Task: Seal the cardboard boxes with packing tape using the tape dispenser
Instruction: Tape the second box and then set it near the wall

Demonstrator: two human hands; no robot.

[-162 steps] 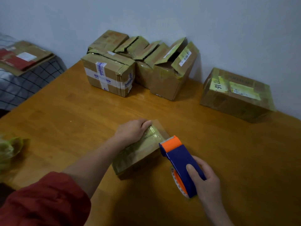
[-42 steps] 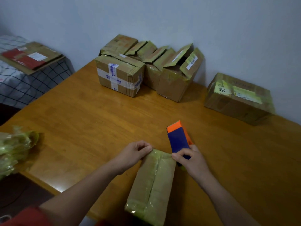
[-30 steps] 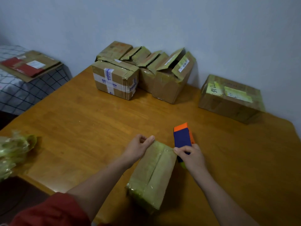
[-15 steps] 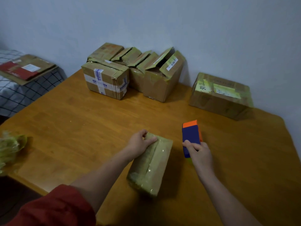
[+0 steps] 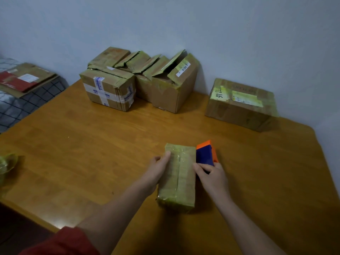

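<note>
Lying nearly straight away from the person, the small box (image 5: 177,178) has turned since half a second ago, when its far end slanted off to the right. Its top is covered with glossy tape, with a seam running down the middle. The tape dispenser (image 5: 205,156), blue with an orange front, was then apart from the box on the right; now it sits just beside the box's far right corner, seemingly touching it.

The left hand (image 5: 159,171) clasps the left side of the small box, thumb laid on the top near the far corner, fingers down the side wall. Its forearm reaches in from the lower left, out of a red sleeve (image 5: 60,243). The right hand (image 5: 212,178) is closed round the rear of the tape dispenser, fingers curled over its blue body, the forearm coming in from the lower right.

Both things rest on the wooden table (image 5: 82,144). At the far edge against the wall stand a taped box (image 5: 108,89), open-flapped boxes (image 5: 165,80) and, off to the right, a labelled box (image 5: 241,104).
</note>
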